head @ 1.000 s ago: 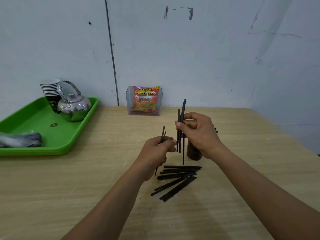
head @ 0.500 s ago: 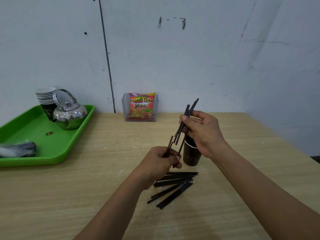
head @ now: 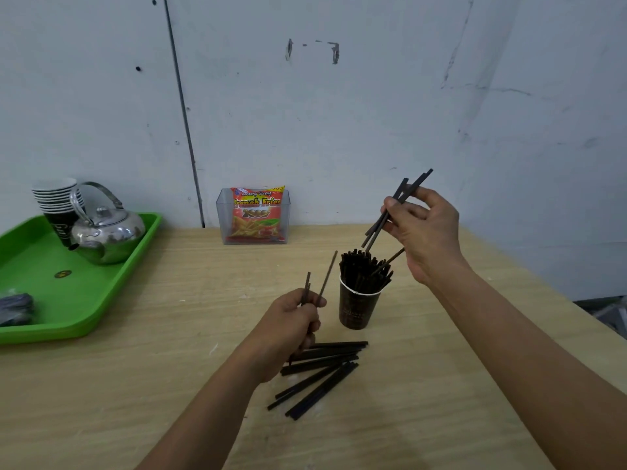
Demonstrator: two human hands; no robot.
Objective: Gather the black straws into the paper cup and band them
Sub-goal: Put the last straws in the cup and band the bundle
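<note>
Black straws stand packed in the paper cup on the table — loose straws lie just in front of it. The right hand pinches a few, tilted above the cup; the left hand grips a few more — fingers curled round them.

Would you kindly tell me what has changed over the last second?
The right hand has tilted its pinched straws from upright to slanting, their lower ends now pointing down at the paper cup, and has drawn away from the left hand. The left hand still grips a few straws; the loose straws on the table stay put.
</note>
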